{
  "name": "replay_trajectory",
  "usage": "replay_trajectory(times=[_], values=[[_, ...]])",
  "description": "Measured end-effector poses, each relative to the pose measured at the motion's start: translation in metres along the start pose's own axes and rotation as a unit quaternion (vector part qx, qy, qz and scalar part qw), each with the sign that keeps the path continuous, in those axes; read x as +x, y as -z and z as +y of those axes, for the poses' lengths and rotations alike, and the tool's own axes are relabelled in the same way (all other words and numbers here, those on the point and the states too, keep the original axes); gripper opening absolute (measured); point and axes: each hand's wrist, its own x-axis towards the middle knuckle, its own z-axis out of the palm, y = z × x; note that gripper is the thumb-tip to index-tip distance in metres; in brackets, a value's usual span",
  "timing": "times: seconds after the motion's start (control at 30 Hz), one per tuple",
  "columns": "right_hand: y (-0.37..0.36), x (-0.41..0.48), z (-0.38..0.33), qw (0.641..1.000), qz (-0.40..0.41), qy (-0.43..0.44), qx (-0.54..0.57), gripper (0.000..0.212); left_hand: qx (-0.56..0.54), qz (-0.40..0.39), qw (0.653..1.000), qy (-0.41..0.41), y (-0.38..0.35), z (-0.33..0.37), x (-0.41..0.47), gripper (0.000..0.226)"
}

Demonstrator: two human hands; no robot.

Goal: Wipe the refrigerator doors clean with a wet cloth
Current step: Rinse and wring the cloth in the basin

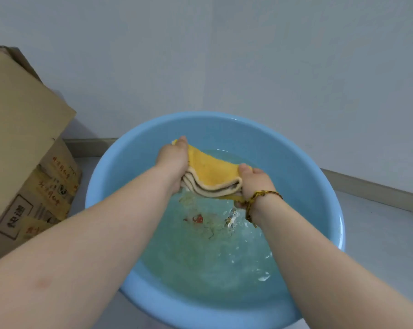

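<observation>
The cloth (213, 173), yellow and folded into several layers, is held above the water (207, 248) in the basin (302, 148), so runoff falls back in. The left hand (174, 160) grips its left end with the fingers curled round the folds. The right hand (253, 184), with a cord bracelet (263, 195) at the wrist, clamps the right end the same way. With 2 opposed grips, the cloth is set up for twisting; the step in hand is judged to be wringing. The basin stands on the floor (378, 233) near the wall (224, 55), with a carton (22, 138) just beside it at left. No refrigerator is in view, so wiping of the doors is judged not yet possible from this position
</observation>
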Motion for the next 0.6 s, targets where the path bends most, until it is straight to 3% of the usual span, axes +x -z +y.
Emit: replay_trajectory(times=[0.07,0.13,0.2,0.27,0.33,0.4,0.5,0.57,0.6], values=[[0.012,-0.004,0.01,0.997,-0.051,-0.051,0.022,0.033,-0.009,-0.021,1.0,-0.006,0.006,0.006,0.0,0.035],[0.018,-0.005,0.013,0.991,-0.12,-0.049,0.035,0.044,-0.006,-0.058,0.998,-0.022,0.008,0.011,-0.002,0.035],[0.018,-0.007,0.013,0.981,-0.196,0.012,-0.01,0.069,-0.011,-0.096,0.995,-0.029,0.007,0.018,-0.007,0.036],[0.007,-0.007,0.004,0.973,-0.203,0.076,-0.082,0.097,-0.032,-0.125,0.991,-0.022,0.007,0.024,-0.011,0.037],[-0.002,-0.004,-0.001,0.952,-0.206,0.133,-0.181,0.113,-0.083,-0.162,0.983,0.0,0.007,0.029,-0.014,0.036],[-0.014,0.005,-0.003,0.92,-0.138,0.195,-0.31,0.098,-0.136,-0.207,0.969,0.019,0.009,0.032,-0.017,0.039],[-0.016,0.017,-0.007,0.84,0.034,0.337,-0.424,0.018,-0.194,-0.32,0.925,0.061,0.021,0.033,-0.016,0.063],[-0.006,0.021,-0.008,0.792,0.165,0.467,-0.357,0.026,-0.216,-0.362,0.903,0.085,0.031,0.029,-0.011,0.074],[-0.002,0.019,-0.009,0.777,0.186,0.524,-0.296,0.019,-0.208,-0.364,0.903,0.095,0.034,0.025,-0.008,0.073]])
